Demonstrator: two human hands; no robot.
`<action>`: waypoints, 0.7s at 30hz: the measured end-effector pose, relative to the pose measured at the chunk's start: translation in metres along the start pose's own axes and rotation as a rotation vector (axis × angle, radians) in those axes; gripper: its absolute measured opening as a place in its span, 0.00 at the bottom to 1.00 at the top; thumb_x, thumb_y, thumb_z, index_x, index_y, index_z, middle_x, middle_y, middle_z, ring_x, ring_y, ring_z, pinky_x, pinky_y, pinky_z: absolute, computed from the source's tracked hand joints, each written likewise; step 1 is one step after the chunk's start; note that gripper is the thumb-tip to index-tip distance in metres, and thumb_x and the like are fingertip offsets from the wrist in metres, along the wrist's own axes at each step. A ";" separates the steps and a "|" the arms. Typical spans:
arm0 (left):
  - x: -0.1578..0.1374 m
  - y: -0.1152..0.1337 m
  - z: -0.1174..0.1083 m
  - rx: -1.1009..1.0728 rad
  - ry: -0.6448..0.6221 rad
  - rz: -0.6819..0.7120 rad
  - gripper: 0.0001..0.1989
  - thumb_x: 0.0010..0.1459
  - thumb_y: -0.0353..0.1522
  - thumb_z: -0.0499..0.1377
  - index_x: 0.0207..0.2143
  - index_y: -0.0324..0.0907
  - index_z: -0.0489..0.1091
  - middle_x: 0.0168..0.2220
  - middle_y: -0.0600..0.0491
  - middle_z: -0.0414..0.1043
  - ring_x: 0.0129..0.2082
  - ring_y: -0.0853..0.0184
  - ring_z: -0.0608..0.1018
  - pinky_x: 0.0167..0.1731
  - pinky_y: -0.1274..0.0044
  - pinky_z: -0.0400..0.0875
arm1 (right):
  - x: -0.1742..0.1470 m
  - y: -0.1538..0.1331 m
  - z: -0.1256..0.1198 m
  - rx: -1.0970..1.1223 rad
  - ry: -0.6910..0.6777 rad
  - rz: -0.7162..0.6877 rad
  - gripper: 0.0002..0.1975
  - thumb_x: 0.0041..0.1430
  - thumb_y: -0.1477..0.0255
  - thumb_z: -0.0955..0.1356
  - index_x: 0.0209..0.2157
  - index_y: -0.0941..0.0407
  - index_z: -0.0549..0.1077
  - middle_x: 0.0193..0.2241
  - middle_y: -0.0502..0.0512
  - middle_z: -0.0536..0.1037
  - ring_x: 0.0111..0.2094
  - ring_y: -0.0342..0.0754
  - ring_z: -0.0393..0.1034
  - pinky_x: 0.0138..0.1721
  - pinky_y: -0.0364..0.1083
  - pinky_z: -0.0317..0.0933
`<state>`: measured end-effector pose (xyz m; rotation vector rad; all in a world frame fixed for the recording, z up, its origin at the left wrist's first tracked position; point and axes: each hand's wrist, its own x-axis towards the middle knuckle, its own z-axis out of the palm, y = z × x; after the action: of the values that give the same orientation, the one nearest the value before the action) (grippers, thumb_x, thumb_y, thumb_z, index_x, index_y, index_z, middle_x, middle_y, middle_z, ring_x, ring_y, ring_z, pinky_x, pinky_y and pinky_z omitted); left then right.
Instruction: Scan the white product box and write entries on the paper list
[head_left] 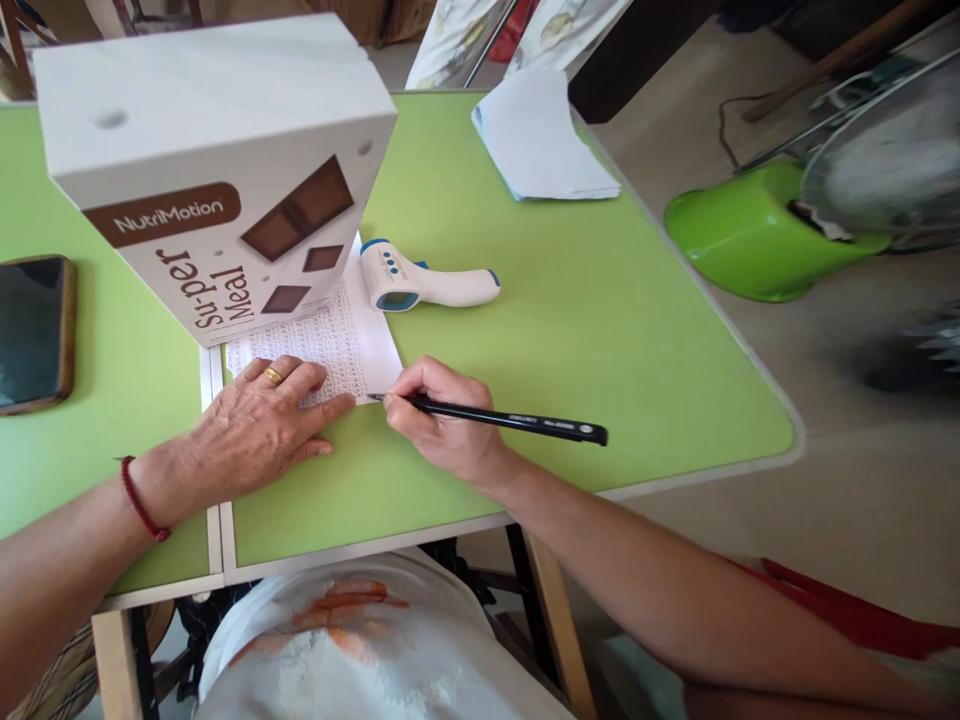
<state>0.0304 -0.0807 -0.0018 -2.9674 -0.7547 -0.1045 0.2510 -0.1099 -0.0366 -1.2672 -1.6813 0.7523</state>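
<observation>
A black pen (517,418) is pinched in my right hand (450,415), its tip at the lower right corner of a white sheet of paper (375,350). Dense rows of small handwriting fill much of that sheet. My left hand (262,425) lies with its fingers spread across the sheet's lower part, partly on the green tabletop, and holds nothing. The white "NutriMotion Super Meal" box (225,190) stands at the sheet's far end and hides part of it. Just beyond my right hand, a white and blue infrared thermometer (427,283) lies with its head over the sheet's edge.
A phone (34,335) in a brown case lies at the left on the green table (637,370). Folded white papers (544,140) rest near the far edge. Beyond the table's right side, a bright green plastic stool or tub (750,235) is on the floor.
</observation>
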 end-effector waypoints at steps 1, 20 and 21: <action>0.000 0.000 0.000 -0.002 -0.003 0.000 0.20 0.62 0.40 0.59 0.55 0.46 0.65 0.43 0.45 0.64 0.41 0.55 0.68 0.37 0.67 0.67 | -0.001 0.000 0.001 0.000 0.008 -0.005 0.08 0.51 0.73 0.65 0.22 0.54 0.62 0.15 0.44 0.66 0.15 0.38 0.57 0.16 0.39 0.52; -0.010 -0.012 -0.015 -0.154 0.380 0.032 0.12 0.68 0.34 0.50 0.32 0.40 0.65 0.33 0.49 0.68 0.33 0.65 0.70 0.33 0.72 0.68 | 0.001 0.016 -0.080 -1.088 -0.091 -0.346 0.09 0.56 0.80 0.65 0.28 0.57 0.76 0.24 0.55 0.75 0.26 0.50 0.66 0.28 0.47 0.56; -0.015 -0.016 -0.019 -0.147 0.466 -0.013 0.09 0.66 0.33 0.51 0.31 0.40 0.63 0.33 0.49 0.68 0.32 0.65 0.69 0.32 0.72 0.68 | 0.000 0.013 -0.078 -1.097 -0.119 -0.373 0.09 0.56 0.81 0.65 0.28 0.57 0.76 0.24 0.55 0.75 0.27 0.50 0.66 0.28 0.47 0.56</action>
<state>0.0088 -0.0755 0.0168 -2.8860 -0.7222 -0.8500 0.3272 -0.1090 -0.0142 -1.5114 -2.4471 -0.4268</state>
